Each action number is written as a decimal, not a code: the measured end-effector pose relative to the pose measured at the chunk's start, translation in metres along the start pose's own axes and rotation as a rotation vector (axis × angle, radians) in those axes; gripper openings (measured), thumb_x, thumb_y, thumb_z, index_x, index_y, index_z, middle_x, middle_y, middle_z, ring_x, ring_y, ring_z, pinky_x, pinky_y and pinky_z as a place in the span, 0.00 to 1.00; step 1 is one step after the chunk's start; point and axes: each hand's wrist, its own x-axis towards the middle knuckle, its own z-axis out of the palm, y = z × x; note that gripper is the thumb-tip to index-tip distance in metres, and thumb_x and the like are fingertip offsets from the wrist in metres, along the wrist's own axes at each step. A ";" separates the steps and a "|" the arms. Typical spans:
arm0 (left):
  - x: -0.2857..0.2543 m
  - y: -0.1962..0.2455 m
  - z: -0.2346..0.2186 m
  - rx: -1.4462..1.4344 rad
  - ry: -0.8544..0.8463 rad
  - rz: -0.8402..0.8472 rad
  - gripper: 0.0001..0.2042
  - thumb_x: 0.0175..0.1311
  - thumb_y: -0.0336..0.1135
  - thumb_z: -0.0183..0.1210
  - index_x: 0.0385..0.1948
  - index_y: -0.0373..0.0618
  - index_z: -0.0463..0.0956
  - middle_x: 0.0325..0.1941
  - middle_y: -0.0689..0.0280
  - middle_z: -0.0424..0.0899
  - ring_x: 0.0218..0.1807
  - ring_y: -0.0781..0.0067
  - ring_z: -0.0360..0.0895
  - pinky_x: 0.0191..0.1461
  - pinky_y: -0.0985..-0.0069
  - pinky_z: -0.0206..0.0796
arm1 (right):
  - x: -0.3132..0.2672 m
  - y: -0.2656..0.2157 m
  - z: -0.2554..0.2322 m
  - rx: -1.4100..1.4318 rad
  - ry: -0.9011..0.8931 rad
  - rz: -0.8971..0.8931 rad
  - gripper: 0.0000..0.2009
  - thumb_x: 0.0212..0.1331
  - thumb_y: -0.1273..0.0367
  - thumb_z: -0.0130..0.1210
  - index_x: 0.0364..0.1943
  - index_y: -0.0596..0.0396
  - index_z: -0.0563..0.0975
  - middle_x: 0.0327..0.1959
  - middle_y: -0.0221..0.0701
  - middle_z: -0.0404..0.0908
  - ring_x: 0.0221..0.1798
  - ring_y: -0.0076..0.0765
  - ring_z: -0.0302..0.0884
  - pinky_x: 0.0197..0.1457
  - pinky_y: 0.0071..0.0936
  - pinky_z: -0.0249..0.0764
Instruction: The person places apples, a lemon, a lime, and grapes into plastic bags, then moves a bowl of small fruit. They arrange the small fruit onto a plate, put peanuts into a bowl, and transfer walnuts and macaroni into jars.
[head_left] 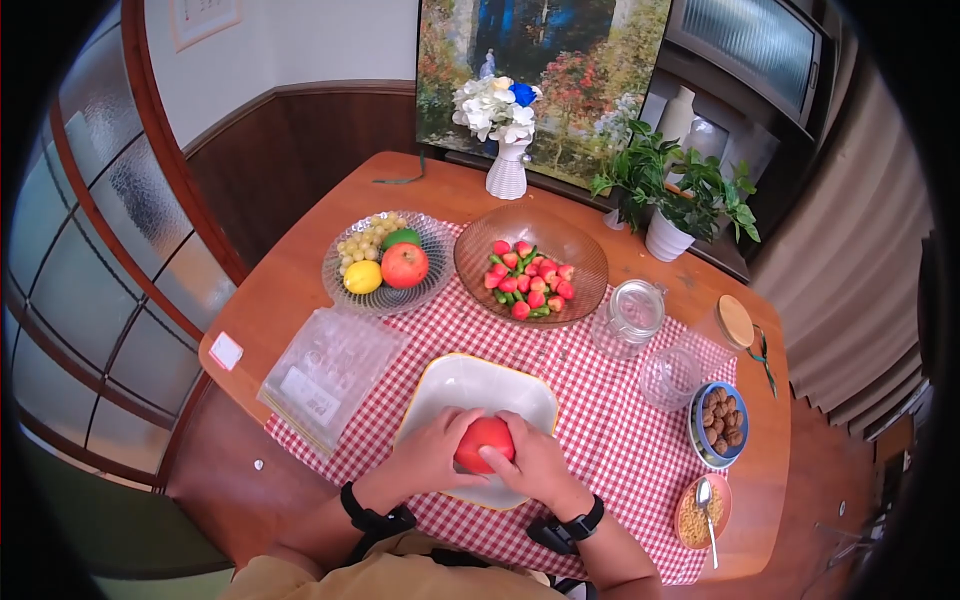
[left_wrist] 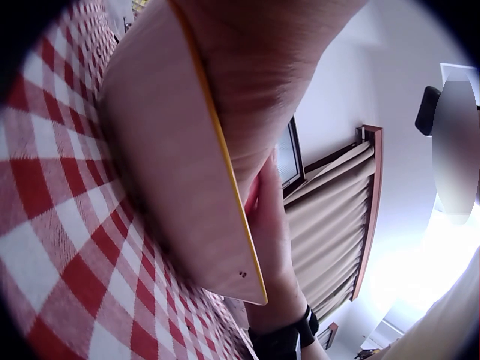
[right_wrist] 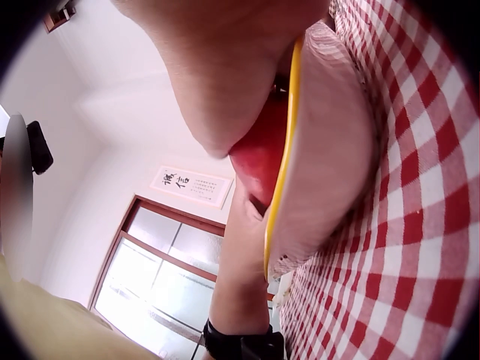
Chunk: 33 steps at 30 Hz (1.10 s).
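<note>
Both of my hands hold a round red apple over a white dish with a yellow rim. My left hand cups its left side, and my right hand grips the right side with the thumb across its front. In the right wrist view the apple shows glossy red between the hands, just at the dish's rim. Only a sliver of red shows in the left wrist view, behind the dish wall. Most of the fingers' undersides are hidden.
Around the dish on the checked cloth stand a fruit plate, a brown glass bowl of strawberries, glass jars, a walnut bowl and a small bowl with a spoon. A clear plastic bag lies left.
</note>
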 end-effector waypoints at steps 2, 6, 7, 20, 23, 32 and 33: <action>-0.001 -0.003 0.005 -0.011 0.031 0.032 0.40 0.44 0.50 0.70 0.57 0.38 0.62 0.51 0.48 0.72 0.50 0.48 0.76 0.49 0.60 0.71 | 0.000 0.006 0.004 0.042 -0.053 0.055 0.33 0.53 0.47 0.60 0.54 0.60 0.69 0.44 0.48 0.77 0.41 0.55 0.80 0.43 0.41 0.77; -0.004 -0.008 0.010 0.003 -0.115 -0.121 0.40 0.43 0.52 0.71 0.57 0.39 0.62 0.52 0.49 0.72 0.51 0.49 0.75 0.49 0.60 0.71 | 0.001 -0.005 -0.003 -0.010 0.039 -0.039 0.31 0.54 0.49 0.60 0.52 0.60 0.70 0.44 0.47 0.78 0.40 0.56 0.80 0.43 0.41 0.77; -0.003 -0.008 0.009 -0.012 -0.118 -0.117 0.41 0.43 0.52 0.71 0.57 0.39 0.62 0.53 0.50 0.71 0.51 0.49 0.75 0.50 0.61 0.71 | 0.000 -0.002 -0.002 0.017 0.022 -0.020 0.31 0.53 0.49 0.60 0.52 0.59 0.70 0.45 0.47 0.77 0.40 0.55 0.80 0.43 0.41 0.77; -0.003 -0.009 0.006 -0.103 0.024 0.051 0.44 0.48 0.46 0.69 0.66 0.40 0.55 0.58 0.49 0.65 0.56 0.47 0.71 0.57 0.60 0.67 | 0.001 0.001 0.003 -0.070 0.035 0.069 0.31 0.56 0.48 0.57 0.52 0.61 0.69 0.44 0.51 0.77 0.37 0.56 0.81 0.37 0.43 0.78; -0.003 -0.003 0.001 -0.056 0.109 0.074 0.46 0.45 0.46 0.71 0.66 0.36 0.54 0.60 0.48 0.63 0.59 0.47 0.68 0.61 0.59 0.63 | 0.001 0.007 0.005 -0.051 -0.140 0.145 0.32 0.56 0.47 0.57 0.52 0.62 0.69 0.43 0.50 0.77 0.35 0.56 0.81 0.35 0.43 0.78; -0.001 -0.011 0.006 -0.117 -0.043 0.077 0.47 0.43 0.42 0.70 0.66 0.33 0.52 0.59 0.43 0.68 0.59 0.44 0.69 0.62 0.59 0.63 | 0.004 -0.010 -0.008 -0.040 -0.029 -0.096 0.37 0.48 0.44 0.61 0.56 0.56 0.69 0.49 0.47 0.75 0.44 0.55 0.79 0.46 0.40 0.77; -0.001 -0.013 0.007 -0.127 -0.072 0.093 0.46 0.45 0.43 0.69 0.65 0.32 0.53 0.59 0.42 0.69 0.58 0.44 0.70 0.61 0.59 0.64 | 0.002 -0.008 -0.006 -0.039 -0.033 -0.096 0.37 0.48 0.44 0.61 0.56 0.56 0.69 0.49 0.47 0.75 0.44 0.55 0.79 0.46 0.40 0.77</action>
